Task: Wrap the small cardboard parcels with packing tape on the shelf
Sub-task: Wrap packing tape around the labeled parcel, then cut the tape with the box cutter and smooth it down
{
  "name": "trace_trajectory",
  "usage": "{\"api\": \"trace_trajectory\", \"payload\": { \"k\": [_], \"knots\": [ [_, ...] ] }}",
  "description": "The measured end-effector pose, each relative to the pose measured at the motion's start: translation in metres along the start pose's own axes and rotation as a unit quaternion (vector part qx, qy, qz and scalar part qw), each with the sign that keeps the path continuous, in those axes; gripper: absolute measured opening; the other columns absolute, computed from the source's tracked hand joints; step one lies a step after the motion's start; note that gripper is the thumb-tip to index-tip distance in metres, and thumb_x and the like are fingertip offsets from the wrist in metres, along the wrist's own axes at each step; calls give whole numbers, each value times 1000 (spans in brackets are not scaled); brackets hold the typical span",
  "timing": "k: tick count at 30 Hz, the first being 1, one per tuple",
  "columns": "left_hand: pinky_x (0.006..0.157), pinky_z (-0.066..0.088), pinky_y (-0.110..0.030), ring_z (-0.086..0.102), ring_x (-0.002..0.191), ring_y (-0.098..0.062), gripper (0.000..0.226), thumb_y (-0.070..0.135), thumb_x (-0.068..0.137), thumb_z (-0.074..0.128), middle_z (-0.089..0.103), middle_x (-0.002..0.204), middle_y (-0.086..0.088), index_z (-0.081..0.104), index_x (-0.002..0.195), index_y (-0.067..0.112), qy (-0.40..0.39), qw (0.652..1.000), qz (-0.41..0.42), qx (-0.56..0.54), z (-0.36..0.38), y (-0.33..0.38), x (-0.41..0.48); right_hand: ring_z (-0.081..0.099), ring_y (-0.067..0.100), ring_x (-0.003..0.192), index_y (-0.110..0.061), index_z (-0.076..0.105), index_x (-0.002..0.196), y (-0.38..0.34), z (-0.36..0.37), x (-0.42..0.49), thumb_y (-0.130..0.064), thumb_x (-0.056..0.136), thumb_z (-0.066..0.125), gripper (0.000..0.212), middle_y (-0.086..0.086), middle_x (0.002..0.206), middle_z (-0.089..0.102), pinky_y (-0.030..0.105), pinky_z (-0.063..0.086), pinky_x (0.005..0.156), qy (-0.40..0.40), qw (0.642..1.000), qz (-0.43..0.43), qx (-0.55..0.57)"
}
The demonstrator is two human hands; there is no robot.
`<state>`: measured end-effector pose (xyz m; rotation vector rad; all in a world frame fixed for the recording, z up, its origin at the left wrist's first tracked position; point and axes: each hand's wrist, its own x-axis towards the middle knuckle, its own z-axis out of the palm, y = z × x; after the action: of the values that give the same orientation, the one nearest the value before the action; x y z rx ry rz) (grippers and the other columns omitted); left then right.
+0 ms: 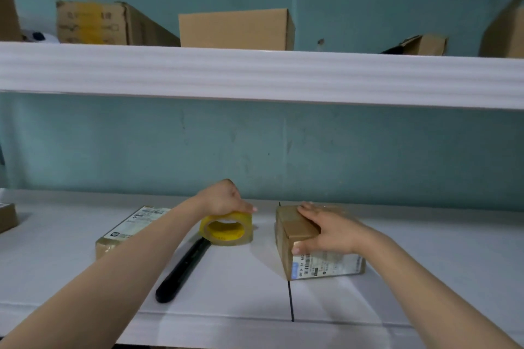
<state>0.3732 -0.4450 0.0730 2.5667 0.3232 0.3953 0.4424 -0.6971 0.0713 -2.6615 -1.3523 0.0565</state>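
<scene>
Your left hand grips the tape roll from above, your right hand clasps a parcel standing on the shelf just right of that grip, a black cutter lies against the roll's near side, and a second parcel lies just left.

My left hand grips the top of the yellow-cored roll of clear packing tape, which stands on edge mid-way along the white shelf. My right hand clasps the small brown cardboard parcel. A long black tool lies toward the front edge, its far end at the roll.
</scene>
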Motion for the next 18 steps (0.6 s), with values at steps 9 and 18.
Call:
{"api": "trace_trajectory", "payload": {
  "k": [9, 18],
  "knots": [
    [52, 26, -27, 40, 53, -17, 57, 66, 71, 62, 40, 54, 1, 43, 53, 15, 62, 969, 43, 237, -20, 32, 7, 16, 11, 144, -25, 20, 148, 11, 4, 0, -73, 64, 61, 105, -6, 158, 14, 28, 16, 116, 34, 999, 6, 25],
    [51, 23, -29, 29, 49, -15, 64, 62, 67, 69, 28, 48, 4, 29, 49, 15, 79, 982, -4, 173, -15, 5, -10, 14, 10, 144, -22, 20, 149, -5, 14, 0, -79, 65, 53, 106, -4, 158, 15, 30, 13, 118, 75, 997, -18, -27]
  ]
}}
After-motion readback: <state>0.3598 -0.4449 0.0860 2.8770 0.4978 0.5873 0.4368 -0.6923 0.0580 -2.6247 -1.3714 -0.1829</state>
